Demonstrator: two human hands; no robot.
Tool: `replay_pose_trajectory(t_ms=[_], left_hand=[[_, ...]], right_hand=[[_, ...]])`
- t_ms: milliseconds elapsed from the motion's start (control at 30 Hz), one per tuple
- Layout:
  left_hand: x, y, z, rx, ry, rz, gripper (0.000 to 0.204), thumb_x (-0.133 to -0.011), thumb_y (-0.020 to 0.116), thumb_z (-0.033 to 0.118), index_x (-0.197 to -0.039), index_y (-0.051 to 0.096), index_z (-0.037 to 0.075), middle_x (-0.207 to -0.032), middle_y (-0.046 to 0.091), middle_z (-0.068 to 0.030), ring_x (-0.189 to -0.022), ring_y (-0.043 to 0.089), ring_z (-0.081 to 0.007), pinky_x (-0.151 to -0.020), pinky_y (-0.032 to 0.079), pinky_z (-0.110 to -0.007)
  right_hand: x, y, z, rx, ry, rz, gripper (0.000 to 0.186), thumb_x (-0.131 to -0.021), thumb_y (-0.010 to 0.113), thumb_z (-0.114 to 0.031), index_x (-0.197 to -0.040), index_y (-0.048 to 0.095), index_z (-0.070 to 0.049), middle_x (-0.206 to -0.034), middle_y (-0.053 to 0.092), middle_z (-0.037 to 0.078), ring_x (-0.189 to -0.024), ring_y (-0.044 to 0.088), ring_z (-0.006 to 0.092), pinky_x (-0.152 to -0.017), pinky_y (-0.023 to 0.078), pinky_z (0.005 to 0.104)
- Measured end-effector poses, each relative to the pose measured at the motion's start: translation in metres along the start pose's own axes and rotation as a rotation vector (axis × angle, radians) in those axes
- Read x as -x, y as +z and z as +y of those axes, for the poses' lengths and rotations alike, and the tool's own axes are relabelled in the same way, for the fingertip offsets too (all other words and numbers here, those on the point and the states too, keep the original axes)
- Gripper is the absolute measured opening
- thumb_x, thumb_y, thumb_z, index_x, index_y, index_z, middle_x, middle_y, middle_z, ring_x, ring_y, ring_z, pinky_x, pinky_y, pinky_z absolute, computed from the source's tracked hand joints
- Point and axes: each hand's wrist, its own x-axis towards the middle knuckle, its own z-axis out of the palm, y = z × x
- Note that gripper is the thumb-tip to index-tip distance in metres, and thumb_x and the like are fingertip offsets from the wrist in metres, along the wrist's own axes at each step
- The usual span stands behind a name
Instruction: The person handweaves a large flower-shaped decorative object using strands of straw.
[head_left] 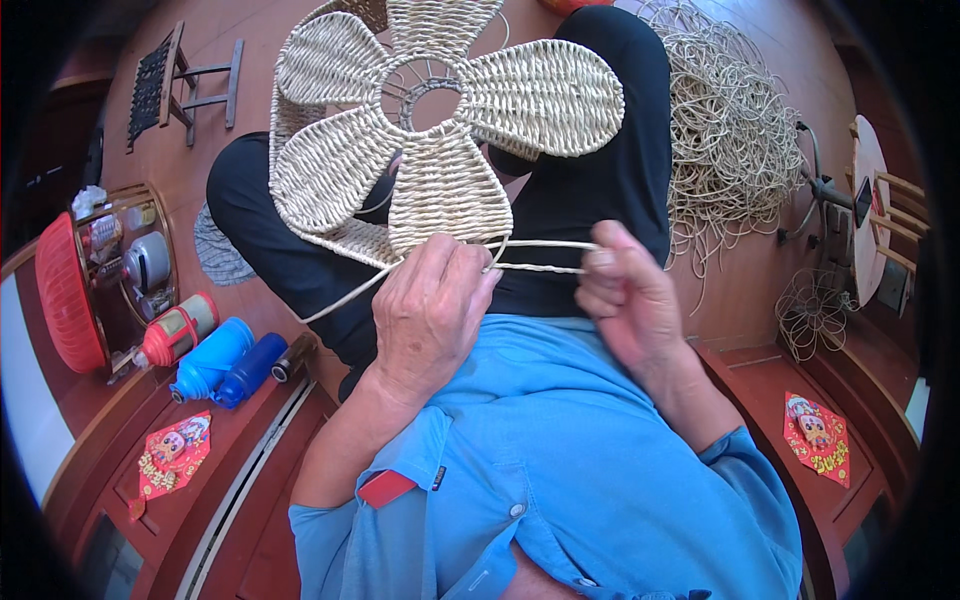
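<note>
Now the left hand (430, 310) is clenched at the lower rim of the woven flower-shaped piece (440, 120), fingers pinched on the weave where a pale cord (545, 256) runs out. Over on the other side, the right hand (625, 295) grips that same cord, thumb and fingers closed on it, with the strand stretched taut between the two hands. The flower piece rests on the person's lap, propped against the black trousers (600, 180), its five woven petals fanned around an open ring in the middle. A loose tail of cord trails down from the left hand toward the floor. Just right of the knees, a big tangled heap of cord (735, 140) lies on the wooden floor (750, 290). Further right, near the edge, sits a bare wire flower frame (812, 312). Off to the left, two blue bottles (228, 362) and a red-capped flask (178, 328) lie side by side by a red basket (66, 292).
</note>
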Motion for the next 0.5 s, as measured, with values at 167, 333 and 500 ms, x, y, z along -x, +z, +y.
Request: replay_pose_trajectory(t_ms=[167, 333, 500], left_hand=[[0.002, 0.009, -0.004, -0.045, 0.037, 0.028, 0.024, -0.083, 0.087, 0.006, -0.101, 0.071, 0.010, -0.093, 0.063, -0.0067, -0.085, 0.068, -0.0279, -0.071, 0.054, -0.042], [-0.004, 0.019, -0.005, -0.152, 0.215, 0.077, 0.021, -0.088, 0.080, 0.005, -0.105, 0.070, 0.011, -0.096, 0.062, -0.0044, -0.083, 0.067, -0.0247, -0.072, 0.056, -0.040], [-0.006, 0.024, -0.005, -0.181, 0.257, 0.060, 0.019, -0.089, 0.078, 0.005, -0.105, 0.070, 0.010, -0.097, 0.063, -0.0048, -0.084, 0.067, -0.0244, -0.072, 0.056, -0.040]], right_hand=[[0.013, -0.070, -0.085, 0.188, -0.366, 0.292, 0.026, -0.096, 0.071, -0.002, -0.094, 0.052, -0.020, -0.073, 0.045, -0.011, -0.053, 0.030, 0.0009, -0.046, 0.027, 0.0212], [0.034, -0.198, -0.190, 0.165, -0.562, 0.625, 0.023, -0.094, 0.074, 0.001, -0.092, 0.060, -0.016, -0.077, 0.056, -0.009, -0.049, 0.033, 0.0010, -0.041, 0.022, 0.0211], [0.084, -0.346, -0.291, 0.211, -0.664, 0.792, 0.008, -0.092, 0.079, -0.007, -0.094, 0.073, -0.011, -0.071, 0.058, -0.009, -0.045, 0.031, 0.0030, -0.039, 0.020, 0.0226]])
